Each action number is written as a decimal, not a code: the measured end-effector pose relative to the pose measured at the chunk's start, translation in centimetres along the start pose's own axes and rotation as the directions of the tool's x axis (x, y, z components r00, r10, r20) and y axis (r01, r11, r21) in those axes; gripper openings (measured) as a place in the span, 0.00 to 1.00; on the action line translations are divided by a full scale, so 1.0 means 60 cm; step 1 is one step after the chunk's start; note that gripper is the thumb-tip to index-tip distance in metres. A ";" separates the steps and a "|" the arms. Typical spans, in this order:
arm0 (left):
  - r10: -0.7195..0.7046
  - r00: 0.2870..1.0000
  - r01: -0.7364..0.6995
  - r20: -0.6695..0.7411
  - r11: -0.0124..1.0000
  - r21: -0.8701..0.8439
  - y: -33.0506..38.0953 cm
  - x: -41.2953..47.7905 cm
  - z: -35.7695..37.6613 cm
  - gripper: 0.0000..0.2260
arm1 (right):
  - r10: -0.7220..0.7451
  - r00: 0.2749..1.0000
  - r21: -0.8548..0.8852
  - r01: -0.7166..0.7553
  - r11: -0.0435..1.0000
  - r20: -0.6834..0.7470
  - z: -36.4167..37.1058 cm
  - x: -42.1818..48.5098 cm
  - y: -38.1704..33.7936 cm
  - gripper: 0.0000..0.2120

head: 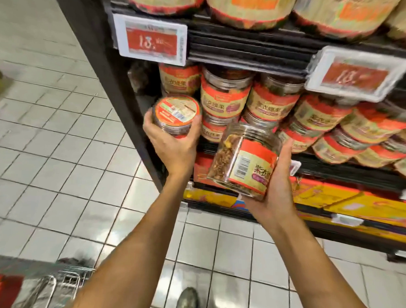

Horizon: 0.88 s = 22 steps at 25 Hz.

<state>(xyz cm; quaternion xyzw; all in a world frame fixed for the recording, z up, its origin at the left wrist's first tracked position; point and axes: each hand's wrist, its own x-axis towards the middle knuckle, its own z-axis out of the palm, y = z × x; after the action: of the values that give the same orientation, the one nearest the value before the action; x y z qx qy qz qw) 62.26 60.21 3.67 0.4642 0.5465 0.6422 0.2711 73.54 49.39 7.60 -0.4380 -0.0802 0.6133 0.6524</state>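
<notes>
— Which jar is closer to the shelf?
— The round clear plastic jar with the red sticker on its end (pixel 175 113). My left hand (pixel 172 150) grips it from below, fingers and thumb curled around its wall, and the stickered end faces up toward me. It is just in front of the stacked red-and-cream labelled jars (pixel 224 101), beside the dark gap (pixel 140 80) at the left end of the black shelf unit (pixel 101 65).
— And the other one?
— The clear plastic jar of brown nuts with the red and cream label (pixel 245 160) rests in my right hand (pixel 274 191), lower and nearer to me. The hand holds it from below, thumb up along its side. Its long axis leans, upper end toward the shelf. I think the left hand should go first.
</notes>
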 end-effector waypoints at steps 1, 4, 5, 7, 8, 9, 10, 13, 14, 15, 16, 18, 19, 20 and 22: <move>-0.009 1.000 0.009 -0.016 1.000 -0.020 -0.005 0.006 0.005 0.42 | 0.005 1.000 -0.015 -0.005 1.000 -0.001 -0.004 0.000 0.002 0.30; -0.018 1.000 0.017 -0.006 0.998 -0.065 -0.015 0.028 0.024 0.43 | 0.005 1.000 -0.068 -0.004 0.998 0.010 -0.015 -0.001 0.005 0.31; -0.030 1.000 0.030 0.007 0.998 -0.060 -0.015 0.033 0.030 0.44 | 0.007 1.000 -0.077 -0.006 0.997 0.015 -0.017 -0.002 0.007 0.32; -0.051 0.998 0.052 0.034 0.998 -0.024 -0.016 0.037 0.036 0.45 | 0.002 1.000 -0.094 -0.001 0.996 0.015 -0.019 -0.004 0.009 0.32; -0.062 0.996 0.062 0.059 0.998 0.004 -0.020 0.036 0.033 0.45 | -0.003 1.000 -0.096 0.004 0.995 0.007 -0.019 -0.004 0.009 0.31; -0.069 0.993 0.066 0.101 0.997 0.033 -0.026 0.032 0.023 0.45 | -0.008 1.000 -0.098 0.008 0.995 0.000 -0.018 -0.004 0.009 0.30; -0.078 0.984 0.070 0.160 0.996 0.056 -0.031 0.025 0.009 0.43 | -0.015 1.000 -0.101 0.015 0.995 0.001 -0.016 -0.006 0.007 0.28; -0.150 0.947 0.127 0.285 0.987 0.098 -0.028 -0.002 -0.046 0.30 | -0.040 0.999 -0.091 0.041 0.995 0.012 -0.008 -0.011 0.002 0.27; -0.201 0.940 0.182 0.276 0.979 0.092 -0.020 -0.013 -0.063 0.26 | -0.040 0.999 -0.101 0.040 0.994 0.008 -0.005 -0.013 0.002 0.27; -0.256 0.932 0.248 0.256 0.967 0.062 -0.008 -0.027 -0.080 0.23 | -0.038 0.999 -0.118 0.038 0.992 0.005 -0.002 -0.015 0.002 0.28; -0.320 0.914 0.328 0.250 0.944 0.009 0.007 -0.042 -0.095 0.22 | -0.039 0.999 -0.148 0.039 0.988 0.004 0.001 -0.015 0.001 0.29; -0.420 0.838 0.478 0.348 0.872 -0.100 0.046 -0.063 -0.116 0.24 | -0.067 0.997 -0.253 0.071 0.965 0.022 0.010 -0.018 0.004 0.27; -0.418 0.796 0.510 0.439 0.853 -0.112 0.066 -0.071 -0.124 0.26 | -0.093 0.995 -0.310 0.101 0.945 0.041 0.019 -0.020 0.008 0.26; -0.389 0.753 0.518 0.532 0.848 -0.113 0.085 -0.076 -0.128 0.29 | -0.123 0.990 -0.357 0.141 0.923 0.074 0.031 -0.024 0.011 0.27; -0.298 0.703 0.477 0.645 0.871 -0.119 0.109 -0.083 -0.128 0.27 | -0.166 0.969 -0.423 0.229 0.877 0.183 0.057 -0.029 0.022 0.31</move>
<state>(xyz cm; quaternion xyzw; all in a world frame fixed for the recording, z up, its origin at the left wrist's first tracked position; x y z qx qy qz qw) 58.54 50.79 8.63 0.4757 0.4201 0.4557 0.6242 69.96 49.29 9.51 -0.5191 -0.3071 0.5386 0.5883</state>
